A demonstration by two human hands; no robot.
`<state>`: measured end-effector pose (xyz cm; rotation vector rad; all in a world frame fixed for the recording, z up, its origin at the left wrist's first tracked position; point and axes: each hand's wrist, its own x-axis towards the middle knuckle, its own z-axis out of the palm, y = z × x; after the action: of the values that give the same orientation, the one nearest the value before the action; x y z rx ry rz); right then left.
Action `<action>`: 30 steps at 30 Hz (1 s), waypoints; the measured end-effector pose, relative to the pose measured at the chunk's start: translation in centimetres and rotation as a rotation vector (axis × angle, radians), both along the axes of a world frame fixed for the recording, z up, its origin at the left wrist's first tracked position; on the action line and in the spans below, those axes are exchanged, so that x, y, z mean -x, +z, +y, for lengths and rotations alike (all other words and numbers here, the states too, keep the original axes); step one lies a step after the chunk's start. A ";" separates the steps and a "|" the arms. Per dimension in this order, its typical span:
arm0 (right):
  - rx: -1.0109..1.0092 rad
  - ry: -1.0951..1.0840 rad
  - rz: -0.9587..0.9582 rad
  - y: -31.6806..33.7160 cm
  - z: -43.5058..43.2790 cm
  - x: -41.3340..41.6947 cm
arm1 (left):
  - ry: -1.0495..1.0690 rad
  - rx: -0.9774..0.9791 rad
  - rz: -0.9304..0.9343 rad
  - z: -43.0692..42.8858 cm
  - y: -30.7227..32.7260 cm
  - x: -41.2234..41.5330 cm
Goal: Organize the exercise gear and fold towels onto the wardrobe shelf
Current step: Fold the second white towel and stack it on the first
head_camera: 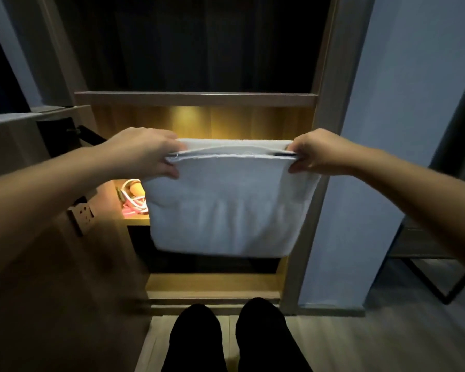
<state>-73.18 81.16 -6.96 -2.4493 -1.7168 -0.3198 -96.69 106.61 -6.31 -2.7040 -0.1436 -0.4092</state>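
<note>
From the head camera, a person stands facing an open wardrobe and holds a white towel (pixel 226 205) up in front of it with 2 hands. The left hand (pixel 145 151) pinches the towel's top left corner, fingers curled over the far side and thumb on the near side. The right hand (pixel 314 153) pinches the top right corner the same way. The towel is doubled, with 2 edges lying together along the top between the hands, and the rest hangs straight down. It covers most of the lit compartment, and I cannot tell whether it touches anything behind it.

Past the towel's left edge, some pink and white exercise gear (pixel 133 200) lies on the lit shelf (pixel 137 222); its exact kind is too hidden to tell. A wooden board (pixel 196 99) runs across above the hands, with warm light glowing under it. On the left, a wooden side panel carries a socket plate (pixel 82 213). On the right stands a pale blue wall (pixel 387 130). Nearest, 2 legs (pixel 196 339) in black stand on a pale wood floor (pixel 360 345).
</note>
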 end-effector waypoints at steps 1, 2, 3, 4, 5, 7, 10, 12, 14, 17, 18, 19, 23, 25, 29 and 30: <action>-0.014 0.011 0.047 -0.2 -0.5 -0.3 | 0.001 0.083 -0.012 0.1 -0.1 0.2; -0.044 0.024 0.133 -0.4 -1.0 -0.6 | 0.024 0.212 -0.015 0.2 -0.3 0.4; -0.078 0.033 0.254 -0.6 -1.7 -0.7 | 0.064 0.358 -0.006 0.3 -0.4 0.7; -0.117 0.033 0.387 -0.7 -2.3 -0.7 | 0.115 0.485 0.025 0.2 -0.5 1.0; -0.153 0.020 0.510 -1.0 -2.8 -0.6 | 0.169 0.573 0.083 0.2 -0.5 1.4; -0.205 -0.032 0.704 -1.9 -3.5 -0.5 | 0.256 0.649 0.250 0.1 -0.6 2.0; -0.311 -0.126 1.066 -4.5 -4.2 -0.4 | 0.279 0.794 0.352 0.4 -1.5 3.3; -0.434 -0.181 1.277 -6.7 -4.7 -0.1 | 0.274 1.022 0.256 0.8 -3.0 4.5; -0.621 -0.203 1.434 -9.0 -5.0 0.5 | 0.282 1.337 0.077 0.8 -5.3 5.6; -0.895 -0.170 1.531 -12.5 -5.2 2.0 | 0.247 1.635 -0.322 -0.7 -10.6 6.4; -0.957 -0.167 1.518 -13.4 -5.3 2.5 | 0.211 1.673 -0.476 -1.7 -12.2 6.5; -1.003 -0.168 1.490 -14.0 -5.5 3.1 | 0.164 1.690 -0.616 -2.7 -13.3 6.7; -1.121 -0.156 1.336 -13.3 -6.6 5.0 | 0.029 1.526 -0.945 -5.6 -13.6 7.4; -1.125 -0.178 1.233 -11.9 -7.0 6.1 | 0.057 1.256 -1.044 -6.5 -12.3 7.4; -1.083 -0.268 1.100 -10.6 -6.5 7.1 | 0.114 0.969 -1.109 -6.4 -11.5 7.3; -1.054 -0.313 1.047 -10.9 -6.1 7.1 | 0.174 0.967 -1.055 -5.8 -12.1 7.0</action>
<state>-80.30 75.04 -17.88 -1.5395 -0.4819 0.0604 -103.70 100.83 -18.39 -2.8885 -1.0811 -2.1009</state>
